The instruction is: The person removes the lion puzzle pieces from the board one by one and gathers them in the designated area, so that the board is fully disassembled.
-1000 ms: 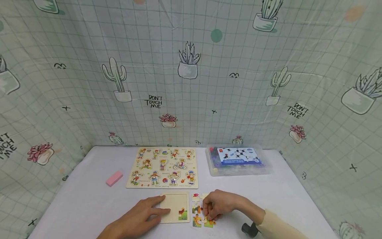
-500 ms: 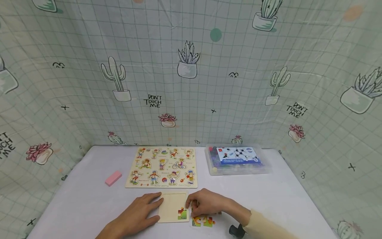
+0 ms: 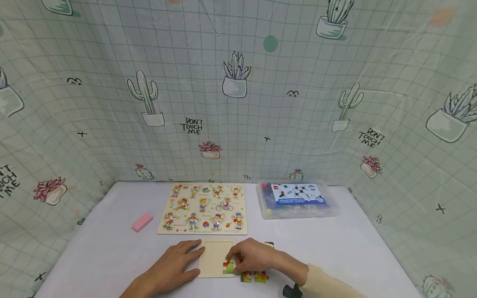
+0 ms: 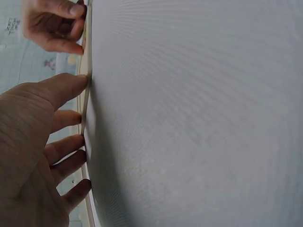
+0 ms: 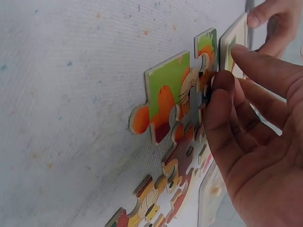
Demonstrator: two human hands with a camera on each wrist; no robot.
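A shallow wooden puzzle tray (image 3: 212,256) lies at the front middle of the table, with one green-and-red puzzle piece (image 3: 228,268) in its lower right corner. At the tray's left edge, the spread fingertips of my left hand (image 3: 173,265) rest, also seen along the rim in the left wrist view. My right hand (image 3: 253,254) reaches over the tray's right edge, thumb and index finger bent around that corner piece. Beneath and beside it lie loose jigsaw pieces, including a lion piece (image 5: 168,90) and another orange-and-green piece (image 5: 206,56); the hand partly hides them in the head view.
Behind the tray lies a wooden board (image 3: 203,209) with sports figures. A clear plastic case (image 3: 298,200) with a blue label stands at the back right, and a pink block (image 3: 142,222) at the left. Beside the right sleeve is a black object (image 3: 292,291).
My right hand has moved left from the loose pieces to the corner piece in the tray. The left hand's fingers have drawn back from over the tray to its left edge.
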